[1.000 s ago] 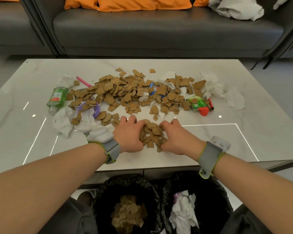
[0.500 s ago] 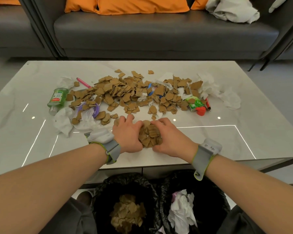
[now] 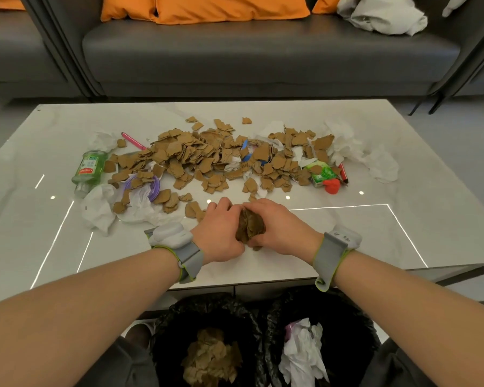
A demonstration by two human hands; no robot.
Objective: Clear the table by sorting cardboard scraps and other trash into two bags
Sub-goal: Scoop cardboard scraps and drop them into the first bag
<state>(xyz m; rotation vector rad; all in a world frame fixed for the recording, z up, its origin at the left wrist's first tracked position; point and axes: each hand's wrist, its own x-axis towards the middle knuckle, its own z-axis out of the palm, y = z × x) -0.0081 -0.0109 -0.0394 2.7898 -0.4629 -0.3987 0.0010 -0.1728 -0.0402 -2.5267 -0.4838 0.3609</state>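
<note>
My left hand (image 3: 221,233) and my right hand (image 3: 280,227) are cupped together near the table's front edge, squeezing a bunch of brown cardboard scraps (image 3: 249,226) between them. A wide heap of cardboard scraps (image 3: 207,155) covers the middle of the white table (image 3: 347,236), mixed with white tissues. Below the front edge stand two black bags: the left bag (image 3: 173,325) holds cardboard scraps, the right bag (image 3: 355,319) holds white tissues.
A green bottle (image 3: 89,169) and a pink pen (image 3: 133,141) lie at the left, with a purple ring (image 3: 154,188) and crumpled tissues (image 3: 98,208). A green packet (image 3: 320,174), red cap (image 3: 332,187) and red pen (image 3: 344,174) lie right. A grey sofa (image 3: 263,57) stands behind.
Both hands have drawn closer together and pulled toward the front edge, compressing the loose scraps between them into a tight bunch that is now mostly covered by my palms.
</note>
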